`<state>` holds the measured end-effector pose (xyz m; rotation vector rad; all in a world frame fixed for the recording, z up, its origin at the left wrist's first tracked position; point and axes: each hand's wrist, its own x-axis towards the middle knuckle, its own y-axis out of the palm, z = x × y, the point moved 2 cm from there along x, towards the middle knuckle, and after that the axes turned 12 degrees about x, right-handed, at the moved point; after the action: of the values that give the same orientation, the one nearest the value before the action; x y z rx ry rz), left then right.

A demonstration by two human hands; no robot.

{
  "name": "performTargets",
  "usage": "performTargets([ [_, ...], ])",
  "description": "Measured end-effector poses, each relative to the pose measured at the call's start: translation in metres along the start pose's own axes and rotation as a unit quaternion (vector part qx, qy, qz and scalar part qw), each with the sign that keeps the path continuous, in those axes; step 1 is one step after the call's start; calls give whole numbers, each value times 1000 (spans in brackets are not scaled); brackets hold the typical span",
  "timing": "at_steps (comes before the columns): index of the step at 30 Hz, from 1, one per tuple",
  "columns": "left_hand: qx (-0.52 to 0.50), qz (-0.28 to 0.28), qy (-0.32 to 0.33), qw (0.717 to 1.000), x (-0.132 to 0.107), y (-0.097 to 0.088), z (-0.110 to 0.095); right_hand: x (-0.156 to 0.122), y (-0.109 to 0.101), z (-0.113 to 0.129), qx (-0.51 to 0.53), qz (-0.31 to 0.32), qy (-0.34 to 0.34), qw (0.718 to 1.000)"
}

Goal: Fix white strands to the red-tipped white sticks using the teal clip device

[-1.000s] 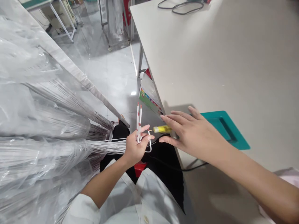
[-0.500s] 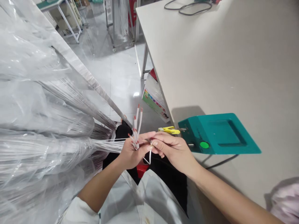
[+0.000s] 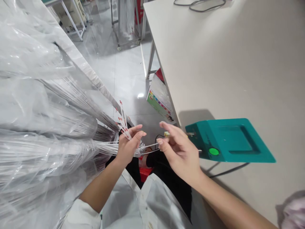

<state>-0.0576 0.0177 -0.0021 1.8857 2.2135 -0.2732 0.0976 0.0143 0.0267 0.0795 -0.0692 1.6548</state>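
Observation:
My left hand (image 3: 128,144) is closed around a bunch of thin white wires (image 3: 122,119) whose red-tipped ends stick up above the fingers. Its thumb and index finger point right. Small wire loops (image 3: 142,146) show beside that hand. Two white strands (image 3: 151,146) stretch from them to my right hand (image 3: 178,148), where one meets the thumb tip. The right thumb and index finger are apart; the lower fingers are curled, and their grip on the strands is partly hidden. Behind the right hand, the yellow clip (image 3: 166,134) is mostly covered.
A teal device (image 3: 228,140) with a green button (image 3: 213,151) sits on the white table (image 3: 214,70) at right. Plastic-wrapped wire bundles (image 3: 47,152) fill the left side. A printed box (image 3: 160,100) stands under the table edge. A black cable (image 3: 205,6) lies at the back.
My hands were together at the wires and have moved apart, the left hand leftward with the bunch, the right hand rightward. White strands now span the gap. The view has shifted slightly.

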Motion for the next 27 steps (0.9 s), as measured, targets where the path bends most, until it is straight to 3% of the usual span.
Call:
performTargets([
  [2,-35,-5,-12,999,1,0,-1,-4,8,-8,-4,44,23,999],
  [7,-74,64,-51,994,-6,2,-10,-15,29,-29,-12,212,77,974],
  [10,-80,54,-46,994,-4,-4,-13,-15,27,-30,-45,204,47,977],
  [15,-115,-51,-17,992,8,-23,-15,-12,15,-21,-102,163,-61,980],
  [17,-124,-69,-15,990,10,-27,-15,-11,14,-20,-121,151,-69,979],
  [20,-134,-56,-17,989,7,-24,-14,-12,26,-24,-133,216,4,967],
  [23,-134,14,-41,990,1,-14,-11,-14,45,-33,-110,301,129,938],
  [25,-128,57,-64,988,-2,-9,-6,-15,56,-38,-92,320,184,925],
  [27,-127,65,-71,987,-4,-8,-1,-15,63,-44,-80,320,208,921],
])
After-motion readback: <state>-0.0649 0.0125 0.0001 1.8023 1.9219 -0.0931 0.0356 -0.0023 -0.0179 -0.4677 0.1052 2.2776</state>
